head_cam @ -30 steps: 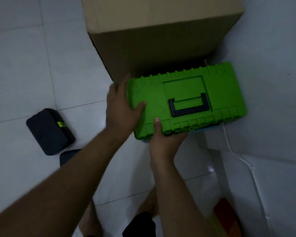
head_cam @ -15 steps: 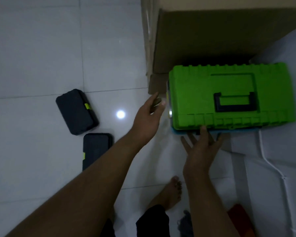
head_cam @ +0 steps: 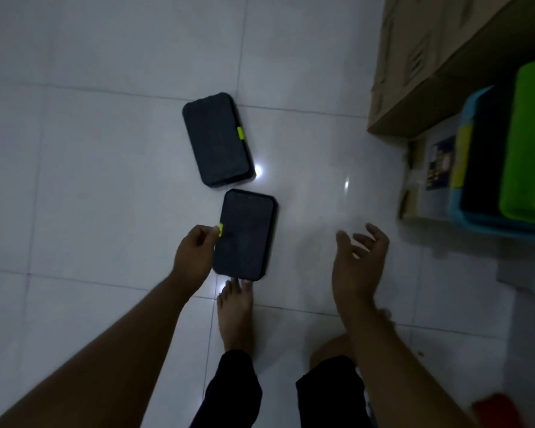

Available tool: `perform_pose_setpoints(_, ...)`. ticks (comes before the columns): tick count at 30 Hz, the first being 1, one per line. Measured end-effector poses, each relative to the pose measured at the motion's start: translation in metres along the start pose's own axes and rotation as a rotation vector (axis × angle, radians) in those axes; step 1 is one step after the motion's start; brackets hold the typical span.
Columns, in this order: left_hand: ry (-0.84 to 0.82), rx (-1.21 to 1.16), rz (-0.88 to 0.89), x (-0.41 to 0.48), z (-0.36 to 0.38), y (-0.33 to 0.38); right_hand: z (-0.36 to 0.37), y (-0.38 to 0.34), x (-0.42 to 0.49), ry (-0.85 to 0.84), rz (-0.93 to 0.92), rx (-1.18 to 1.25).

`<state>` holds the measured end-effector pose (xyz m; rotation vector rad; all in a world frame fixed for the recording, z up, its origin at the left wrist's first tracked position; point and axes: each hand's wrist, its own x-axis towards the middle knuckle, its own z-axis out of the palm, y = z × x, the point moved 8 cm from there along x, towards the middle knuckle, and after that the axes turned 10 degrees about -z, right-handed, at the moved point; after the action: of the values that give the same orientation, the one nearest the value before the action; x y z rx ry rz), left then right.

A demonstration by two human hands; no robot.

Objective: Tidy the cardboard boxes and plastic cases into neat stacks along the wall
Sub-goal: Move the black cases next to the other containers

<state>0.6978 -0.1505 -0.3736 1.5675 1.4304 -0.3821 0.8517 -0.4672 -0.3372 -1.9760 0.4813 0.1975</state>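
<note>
The left hand (head_cam: 195,253) grips the left edge of a flat dark plastic case (head_cam: 244,234) — rounded corners, yellow-green latch (head_cam: 220,229) — lying on the white tiled floor (head_cam: 105,180). The right hand (head_cam: 357,261) hangs relaxed, fingers spread, holding nothing.

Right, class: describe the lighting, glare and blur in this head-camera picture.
Head view: dim; bright glare spots on the glossy floor, one beside the far dark case; the right hand is motion-blurred, the left hand gripping the near dark case sharper; the cardboard box and green case at the right edge are smeared.
</note>
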Motion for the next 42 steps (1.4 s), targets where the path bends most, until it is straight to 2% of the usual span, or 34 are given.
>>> perform_pose_setpoints(2, 0.004, 0.009, -0.031, 0.021, -0.006, -0.022, 0.047, 0.019, -0.003, -0.156, -0.033, -0.068)
perform_pose_setpoints(5, -0.077, -0.012, -0.128, 0.052, 0.0, -0.047, 0.111, 0.053, -0.004, -0.393, -0.07, -0.183)
perform_pose_setpoints(9, -0.227, -0.009, -0.2, 0.091, 0.026, -0.065, 0.174, 0.108, -0.003, -0.637, 0.051, -0.275)
perform_pose_setpoints(12, -0.394, -0.036, -0.256, 0.112, 0.053, -0.076, 0.208, 0.14, -0.014, -0.764, 0.206, -0.204)
perform_pose_setpoints(14, -0.476, -0.058, -0.263, 0.117, 0.067, -0.077, 0.221, 0.148, -0.023, -0.803, 0.22, -0.159)
perform_pose_setpoints(17, -0.375, -0.088, -0.188, 0.112, 0.064, -0.065, 0.222, 0.136, -0.029, -0.765, 0.203, -0.111)
perform_pose_setpoints(24, -0.258, -0.323, -0.118, 0.043, 0.041, -0.019, 0.169, 0.034, -0.012, -0.702, 0.036, -0.041)
perform_pose_setpoints(33, -0.333, -0.356, 0.029, -0.073, 0.035, 0.134, 0.025, -0.136, 0.02, -0.601, -0.103, 0.083)
perform_pose_setpoints(36, -0.391, -0.438, 0.059, -0.115, 0.03, 0.194, -0.02, -0.195, 0.027, -0.606, -0.128, 0.135)
perform_pose_setpoints(39, -0.473, -0.429, 0.157, -0.159, 0.026, 0.256, -0.065, -0.249, 0.036, -0.643, -0.176, 0.141)
perform_pose_setpoints(42, -0.527, -0.411, 0.209, -0.199, 0.031, 0.299, -0.113, -0.283, 0.046, -0.612, -0.19, 0.167)
